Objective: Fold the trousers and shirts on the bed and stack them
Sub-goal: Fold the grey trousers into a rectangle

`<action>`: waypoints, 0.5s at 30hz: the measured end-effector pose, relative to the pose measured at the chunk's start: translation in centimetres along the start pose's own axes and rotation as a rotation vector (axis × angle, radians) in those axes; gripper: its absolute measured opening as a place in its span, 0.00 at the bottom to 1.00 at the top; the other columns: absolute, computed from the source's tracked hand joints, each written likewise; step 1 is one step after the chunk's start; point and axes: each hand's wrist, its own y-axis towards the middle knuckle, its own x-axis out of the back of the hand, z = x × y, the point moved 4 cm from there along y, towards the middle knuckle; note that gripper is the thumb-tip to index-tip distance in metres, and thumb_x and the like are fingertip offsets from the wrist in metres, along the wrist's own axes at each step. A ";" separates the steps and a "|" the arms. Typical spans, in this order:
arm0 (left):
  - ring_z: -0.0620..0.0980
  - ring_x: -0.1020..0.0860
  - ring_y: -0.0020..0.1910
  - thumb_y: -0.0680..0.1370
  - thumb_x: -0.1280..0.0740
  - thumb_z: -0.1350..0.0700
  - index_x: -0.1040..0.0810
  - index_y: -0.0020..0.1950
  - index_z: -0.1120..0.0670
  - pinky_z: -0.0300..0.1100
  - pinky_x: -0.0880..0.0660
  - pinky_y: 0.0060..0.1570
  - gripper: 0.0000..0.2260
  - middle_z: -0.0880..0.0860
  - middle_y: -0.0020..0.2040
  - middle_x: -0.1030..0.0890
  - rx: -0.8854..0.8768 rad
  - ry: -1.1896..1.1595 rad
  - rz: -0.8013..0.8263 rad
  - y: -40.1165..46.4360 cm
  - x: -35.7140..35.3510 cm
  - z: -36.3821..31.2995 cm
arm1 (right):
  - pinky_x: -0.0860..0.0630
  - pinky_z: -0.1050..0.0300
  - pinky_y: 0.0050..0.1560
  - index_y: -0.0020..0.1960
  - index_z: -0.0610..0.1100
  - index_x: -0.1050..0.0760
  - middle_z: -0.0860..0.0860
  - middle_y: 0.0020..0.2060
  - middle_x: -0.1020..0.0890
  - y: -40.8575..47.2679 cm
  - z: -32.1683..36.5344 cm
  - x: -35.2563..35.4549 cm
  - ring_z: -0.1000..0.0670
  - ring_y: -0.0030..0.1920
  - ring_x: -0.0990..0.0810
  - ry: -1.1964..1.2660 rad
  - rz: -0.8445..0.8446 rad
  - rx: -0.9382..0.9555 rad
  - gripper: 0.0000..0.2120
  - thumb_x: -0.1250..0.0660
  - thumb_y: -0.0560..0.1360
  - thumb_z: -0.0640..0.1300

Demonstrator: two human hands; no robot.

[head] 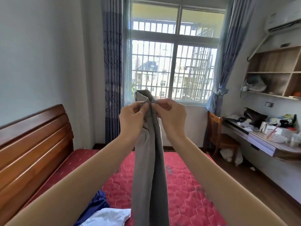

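I hold a pair of grey trousers up in front of me over the bed. My left hand pinches the top edge of the fabric from the left. My right hand pinches the same edge from the right, so both hands meet at one spot. A short flap of the trousers sticks up above my fingers. The legs hang straight down, pressed together, out of the bottom of the view. A white garment and a blue garment lie crumpled on the red quilted mattress near me.
A wooden headboard runs along the left. A barred window with blue curtains is straight ahead. At the right stand a wooden chair, a cluttered desk and wall shelves.
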 end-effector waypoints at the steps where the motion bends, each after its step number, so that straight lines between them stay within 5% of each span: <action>1: 0.60 0.17 0.41 0.75 0.29 0.51 0.15 0.43 0.53 0.62 0.20 0.48 0.06 0.57 0.39 0.15 0.007 -0.039 0.035 -0.5 0.0 -0.4 | 0.19 0.50 0.49 0.42 0.53 0.17 0.57 0.35 0.15 -0.5 0.7 0.2 0.57 0.39 0.17 0.012 0.021 0.037 0.03 0.26 0.70 0.45; 3: 0.57 0.19 0.40 0.69 0.24 0.44 0.15 0.43 0.54 0.59 0.20 0.50 0.14 0.59 0.40 0.16 0.037 -0.067 0.063 -1.2 0.2 -0.8 | 0.20 0.54 0.48 0.44 0.54 0.16 0.59 0.37 0.15 -1.7 1.5 0.1 0.60 0.40 0.17 -0.028 0.064 0.107 0.03 0.28 0.73 0.47; 6: 0.54 0.20 0.37 0.62 0.20 0.47 0.17 0.45 0.63 0.47 0.20 0.44 0.22 0.58 0.37 0.17 0.163 -0.191 -0.014 -1.8 1.0 0.4 | 0.22 0.59 0.49 0.51 0.52 0.16 0.56 0.42 0.14 -3.3 1.1 -0.9 0.60 0.44 0.18 -0.204 0.162 0.202 0.09 0.33 0.76 0.42; 11: 0.50 0.18 0.33 0.75 0.30 0.64 0.18 0.43 0.60 0.40 0.22 0.33 0.02 0.55 0.34 0.17 0.352 -0.397 -0.149 -2.4 3.1 4.7 | 0.23 0.55 0.60 0.58 0.46 0.20 0.47 0.56 0.17 -4.9 -2.1 -2.0 0.53 0.59 0.20 0.157 0.610 -0.068 0.27 0.43 0.72 0.20; 13: 0.50 0.19 0.33 0.77 0.34 0.67 0.19 0.43 0.59 0.41 0.21 0.32 0.07 0.55 0.34 0.18 0.349 -0.340 -0.183 -2.8 3.8 6.1 | 0.22 0.56 0.59 0.58 0.40 0.19 0.48 0.57 0.17 -5.6 -2.9 -2.2 0.54 0.60 0.20 0.138 0.739 -0.107 0.23 0.41 0.72 0.20; 15: 0.52 0.20 0.40 0.79 0.37 0.66 0.19 0.45 0.57 0.45 0.20 0.43 0.09 0.55 0.40 0.17 0.270 -0.172 -0.142 -3.4 4.5 6.9 | 0.21 0.59 0.54 0.53 0.37 0.18 0.47 0.51 0.15 -5.3 -2.9 -1.7 0.53 0.54 0.17 0.069 0.694 -0.054 0.16 0.38 0.73 0.23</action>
